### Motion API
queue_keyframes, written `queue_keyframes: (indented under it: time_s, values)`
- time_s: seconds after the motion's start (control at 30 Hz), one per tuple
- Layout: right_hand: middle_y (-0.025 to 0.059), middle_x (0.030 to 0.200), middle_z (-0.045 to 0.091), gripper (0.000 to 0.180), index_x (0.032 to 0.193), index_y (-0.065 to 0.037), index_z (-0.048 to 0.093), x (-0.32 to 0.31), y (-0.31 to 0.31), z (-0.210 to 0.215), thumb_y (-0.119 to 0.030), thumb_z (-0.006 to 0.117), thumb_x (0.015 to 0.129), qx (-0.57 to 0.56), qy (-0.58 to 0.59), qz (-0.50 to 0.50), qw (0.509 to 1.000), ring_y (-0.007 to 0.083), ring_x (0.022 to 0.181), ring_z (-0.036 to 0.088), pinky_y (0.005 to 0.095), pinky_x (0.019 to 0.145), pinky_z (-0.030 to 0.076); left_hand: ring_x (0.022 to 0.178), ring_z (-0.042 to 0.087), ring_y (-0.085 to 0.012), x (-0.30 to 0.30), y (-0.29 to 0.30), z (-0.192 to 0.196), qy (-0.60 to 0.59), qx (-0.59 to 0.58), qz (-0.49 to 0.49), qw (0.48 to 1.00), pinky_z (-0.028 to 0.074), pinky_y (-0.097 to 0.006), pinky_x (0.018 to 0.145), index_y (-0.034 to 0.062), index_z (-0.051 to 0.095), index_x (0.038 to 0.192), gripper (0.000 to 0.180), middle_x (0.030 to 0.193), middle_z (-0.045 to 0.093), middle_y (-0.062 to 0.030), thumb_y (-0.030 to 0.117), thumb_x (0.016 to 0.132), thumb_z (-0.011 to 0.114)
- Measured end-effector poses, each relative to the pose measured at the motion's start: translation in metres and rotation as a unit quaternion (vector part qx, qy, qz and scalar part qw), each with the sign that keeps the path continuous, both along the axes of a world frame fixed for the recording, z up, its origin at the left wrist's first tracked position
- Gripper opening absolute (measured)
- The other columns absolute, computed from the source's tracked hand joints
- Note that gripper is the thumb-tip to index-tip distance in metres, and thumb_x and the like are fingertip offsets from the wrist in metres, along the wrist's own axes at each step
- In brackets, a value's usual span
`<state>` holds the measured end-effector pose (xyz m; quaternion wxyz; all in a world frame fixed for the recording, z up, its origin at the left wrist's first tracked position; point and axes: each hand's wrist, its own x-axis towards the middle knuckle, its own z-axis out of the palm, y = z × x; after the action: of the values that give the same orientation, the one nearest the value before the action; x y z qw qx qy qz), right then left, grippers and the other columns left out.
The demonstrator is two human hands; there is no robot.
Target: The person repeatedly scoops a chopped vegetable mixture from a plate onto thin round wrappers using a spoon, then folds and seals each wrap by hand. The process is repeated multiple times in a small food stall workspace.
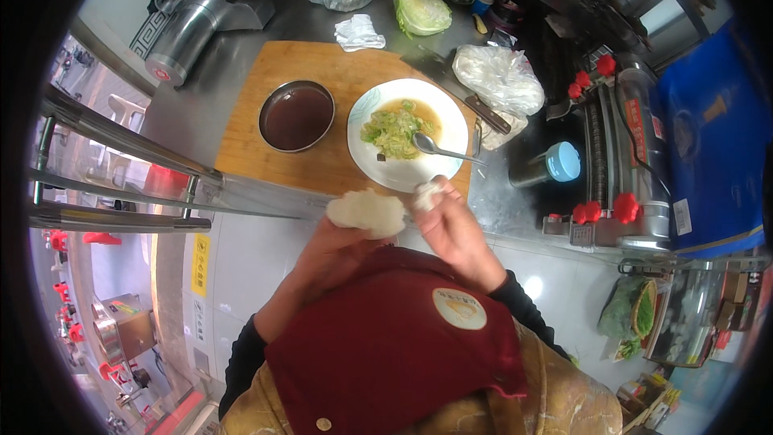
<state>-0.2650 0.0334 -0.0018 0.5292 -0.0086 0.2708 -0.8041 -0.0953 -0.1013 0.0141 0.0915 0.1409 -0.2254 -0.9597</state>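
In front of my apron, my left hand (324,246) grips a flat piece of pale bread (366,210). My right hand (456,229), level with it, pinches a small white morsel (427,194) that looks like the same bread. A gap separates the two pieces. Just beyond my hands, a white plate (366,160) carries chopped green and pale vegetables (394,129) in a yellowish liquid. A metal spoon (443,150) rests in it, its handle over the right rim. Left of the plate is a round dark bowl (262,129) of dark brown liquid.
Plate and bowl stand on a wooden board (241,145). Behind are a white cloth (359,32), half a cabbage (423,12) and a wooden-handled knife (488,114). A plastic bag (499,79), a blue-lidded jar (561,163) and a roller machine (632,153) stand right.
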Motion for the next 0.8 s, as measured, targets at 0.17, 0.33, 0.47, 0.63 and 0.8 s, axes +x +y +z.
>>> queue_keyframes:
  time_s: [0.17, 0.33, 0.47, 0.63, 0.8]
  values:
    - [0.0101, 0.101, 0.064, 0.016, 0.105, -0.001, 0.058, -0.058, 0.015, -0.001, -0.001, 0.06, 0.09, -0.049, 0.039, -0.057, 0.996, 0.0151, 0.085, 0.062, 0.0236, 0.072, 0.054, 0.123, 0.049, -0.0247, 0.021, -0.014, 0.0, -0.012, 0.009, 0.152, 0.988, 0.044, -0.041, 0.1, 0.0106, 0.038, 0.139, 0.055, 0.137, 0.046, -0.0082, 0.002, 0.088, 0.056]
    - [0.0078, 0.099, 0.064, 0.024, 0.115, 0.0, 0.058, -0.118, -0.011, -0.008, 0.0, 0.059, 0.091, 0.124, 0.3, -0.095, 0.941, 0.0148, 0.088, 0.064, 0.0255, 0.085, 0.053, 0.125, 0.048, -0.0267, 0.026, -0.014, -0.008, -0.043, 0.035, 0.16, 0.985, 0.041, -0.042, 0.104, 0.0088, 0.036, 0.14, 0.057, 0.138, 0.046, -0.0106, 0.002, 0.087, 0.056]
    - [0.0016, 0.089, 0.063, 0.021, 0.11, 0.0, 0.063, -0.154, -0.053, -0.027, -0.002, 0.061, 0.089, 0.238, 0.53, -0.06, 0.811, 0.0095, 0.079, 0.058, 0.022, 0.075, 0.047, 0.126, 0.048, -0.0282, 0.026, -0.009, -0.008, -0.063, 0.003, 0.134, 0.989, 0.041, -0.045, 0.105, 0.0053, 0.037, 0.139, 0.054, 0.137, 0.046, -0.0135, 0.002, 0.088, 0.056]
    - [0.0131, 0.081, 0.066, 0.015, 0.093, -0.004, 0.068, -0.168, -0.089, -0.048, -0.004, 0.066, 0.078, 0.281, 0.764, -0.072, 0.576, 0.0248, 0.072, 0.064, 0.0347, 0.066, 0.051, 0.13, 0.043, -0.0291, 0.036, -0.009, 0.001, -0.121, -0.057, 0.133, 0.982, 0.031, -0.045, 0.112, 0.0012, 0.038, 0.137, 0.054, 0.138, 0.047, -0.0136, 0.007, 0.085, 0.055]
    - [0.0134, 0.081, 0.067, 0.012, 0.087, -0.008, 0.067, -0.179, -0.104, -0.054, -0.011, 0.066, 0.075, 0.306, 0.828, -0.056, 0.466, 0.0333, 0.077, 0.064, 0.0431, 0.071, 0.051, 0.13, 0.044, -0.0308, 0.038, -0.01, -0.002, -0.116, -0.057, 0.135, 0.982, 0.031, -0.046, 0.112, 0.0005, 0.037, 0.137, 0.052, 0.138, 0.047, -0.0145, 0.006, 0.087, 0.052]
